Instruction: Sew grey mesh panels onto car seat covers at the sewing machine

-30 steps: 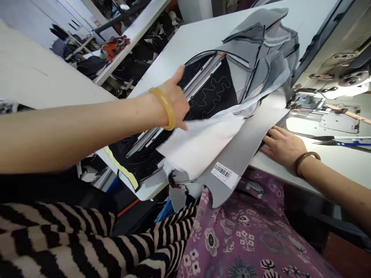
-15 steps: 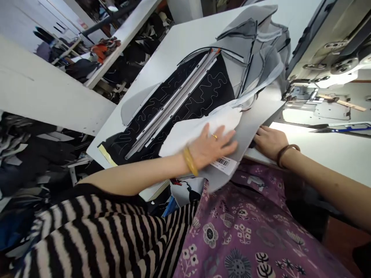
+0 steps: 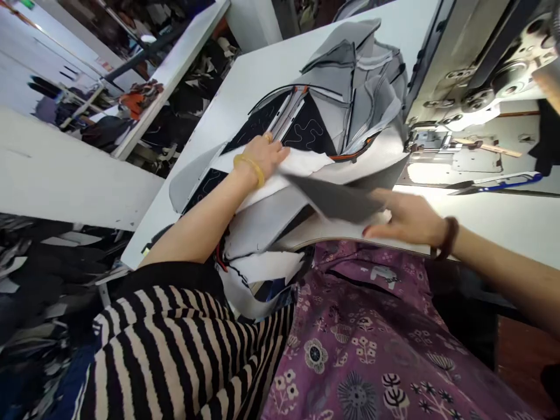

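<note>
A bundle of grey fabric panels (image 3: 371,76) with dark piping spreads over the white table. My left hand (image 3: 262,154), wearing a ring and a yellow bangle, is bent over a white fabric panel (image 3: 306,160) with its fingers close together on the edge. Under it lies a black panel (image 3: 308,125) with wavy stitching and a pale zipper-like strip. My right hand (image 3: 405,219), blurred, pinches the edge of a dark grey fabric piece (image 3: 336,195), which is lifted and folded over. Lighter grey fabric (image 3: 262,221) hangs over the table's front edge, towards my lap.
A sewing machine (image 3: 494,76) stands at the right. Blue-handled thread snips (image 3: 503,184) lie on the table (image 3: 472,219) beside it. Heaps of dark fabric scraps (image 3: 35,280) fill the left side. A white ledge (image 3: 74,169) runs along there.
My left hand has moved up and left from the middle of the white panel. My right hand has come left and lifted the grey fabric, folding it over. The barcode label no longer shows.
</note>
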Tool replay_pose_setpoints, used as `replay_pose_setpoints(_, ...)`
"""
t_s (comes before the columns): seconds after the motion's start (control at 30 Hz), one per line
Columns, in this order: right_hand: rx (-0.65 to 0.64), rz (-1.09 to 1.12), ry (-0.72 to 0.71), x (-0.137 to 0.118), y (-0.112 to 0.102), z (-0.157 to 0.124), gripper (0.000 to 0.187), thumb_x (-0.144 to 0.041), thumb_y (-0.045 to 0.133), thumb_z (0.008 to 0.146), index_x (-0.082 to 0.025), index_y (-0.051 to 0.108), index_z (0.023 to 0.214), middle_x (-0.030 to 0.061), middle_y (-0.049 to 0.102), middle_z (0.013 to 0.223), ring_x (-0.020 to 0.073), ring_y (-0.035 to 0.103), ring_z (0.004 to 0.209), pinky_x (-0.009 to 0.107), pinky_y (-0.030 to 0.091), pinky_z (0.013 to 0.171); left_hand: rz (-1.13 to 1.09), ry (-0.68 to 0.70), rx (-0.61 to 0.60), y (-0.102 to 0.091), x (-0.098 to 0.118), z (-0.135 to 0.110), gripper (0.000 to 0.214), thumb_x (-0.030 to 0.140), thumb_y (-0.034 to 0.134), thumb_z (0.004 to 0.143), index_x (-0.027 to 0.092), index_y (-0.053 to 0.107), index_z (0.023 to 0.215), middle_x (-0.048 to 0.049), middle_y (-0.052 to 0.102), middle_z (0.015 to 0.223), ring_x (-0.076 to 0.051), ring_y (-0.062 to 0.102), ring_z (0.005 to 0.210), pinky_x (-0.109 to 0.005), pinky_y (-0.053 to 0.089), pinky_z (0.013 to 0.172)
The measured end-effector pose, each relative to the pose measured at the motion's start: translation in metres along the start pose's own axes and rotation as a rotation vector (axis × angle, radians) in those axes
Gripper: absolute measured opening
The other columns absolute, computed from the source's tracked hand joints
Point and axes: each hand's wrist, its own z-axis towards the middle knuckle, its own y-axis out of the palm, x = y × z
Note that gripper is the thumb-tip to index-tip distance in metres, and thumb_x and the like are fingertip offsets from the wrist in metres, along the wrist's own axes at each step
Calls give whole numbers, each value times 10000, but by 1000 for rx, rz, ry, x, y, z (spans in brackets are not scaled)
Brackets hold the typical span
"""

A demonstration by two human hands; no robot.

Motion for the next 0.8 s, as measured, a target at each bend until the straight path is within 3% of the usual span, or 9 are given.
replay_pose_setpoints(0.1, 76, -324, -347, -6, 29, -16, 382, -453, 583, 884, -168, 701, 1108, 120, 689, 1069, 263, 605, 986, 390, 492, 811, 6, -5, 49, -3, 14, -10, 535, 105, 194, 934, 139, 458, 1397, -171, 480, 1423, -326, 396, 1358, -572, 275, 1110)
replay_pose_setpoints(0.17, 121, -467, -455, -9, 44, -21, 229, -244, 515, 918, -167, 711, 1006, 119, 681, 1048, 232, 585, 978, 358, 478, 816, -8, 56, 119, -7, 28, -19, 569, 83, 183, 932, 182, 392, 1452, -138, 373, 1529, -293, 283, 1452, -602, 147, 1171)
replay_pose_setpoints(0.27, 131, -484, -456, -8, 52, -21, 253, -205, 455, 937, -173, 674, 816, 91, 653, 895, 187, 546, 873, 300, 450, 756, 5, 285, 71, -15, 59, -19, 594, 56, 204, 927, 236, 360, 1471, -72, 344, 1563, -237, 180, 1501, -584, 98, 1197)
replay_pose_setpoints(0.33, 157, -470, -442, -4, 50, -19, 282, -222, 435, 948, -176, 640, 761, 69, 613, 795, 176, 515, 809, 288, 435, 734, 23, 411, -40, -18, 88, -8, 551, 61, 253, 922, 207, 434, 1422, -82, 421, 1515, -239, 284, 1462, -527, 162, 1203)
replay_pose_setpoints(0.4, 185, -470, -437, 1, 45, -17, 273, -221, 439, 945, -173, 625, 750, 59, 590, 758, 175, 503, 793, 284, 431, 725, -28, 430, -113, -18, 118, 9, 480, 114, 320, 921, 157, 491, 1368, -127, 538, 1388, -258, 458, 1334, -459, 308, 1143)
replay_pose_setpoints(0.5, 194, -525, -435, 13, 36, -14, 240, -213, 462, 935, -154, 634, 779, 63, 602, 780, 181, 524, 831, 307, 454, 803, -232, 297, -57, -16, 152, 30, 545, 310, 401, 921, 108, 406, 1427, -170, 565, 1278, -282, 565, 1169, -384, 448, 978)
replay_pose_setpoints(0.57, 198, -569, -458, 21, 31, -12, 231, -191, 467, 931, -143, 647, 796, 60, 613, 783, 178, 543, 826, 338, 463, 891, -351, 218, -59, -19, 163, 36, 681, 423, 431, 895, 98, 313, 1482, -189, 523, 1313, -299, 571, 1157, -377, 456, 955)
replay_pose_setpoints(0.67, 224, -569, -507, 31, 27, -8, 237, -148, 455, 916, -141, 662, 801, 66, 632, 793, 184, 574, 820, 344, 501, 883, -475, 270, -272, -30, 168, 32, 839, 509, 495, 828, 158, 204, 1532, -170, 499, 1359, -316, 583, 1147, -389, 469, 943)
replay_pose_setpoints(0.8, 196, -575, -517, 35, 29, -2, 252, -67, 443, 883, -123, 687, 912, 81, 658, 836, 188, 607, 840, 328, 544, 837, -473, 266, -385, -40, 172, 30, 943, 303, 583, 755, 170, 102, 1555, -171, 514, 1366, -329, 602, 1137, -399, 496, 916)
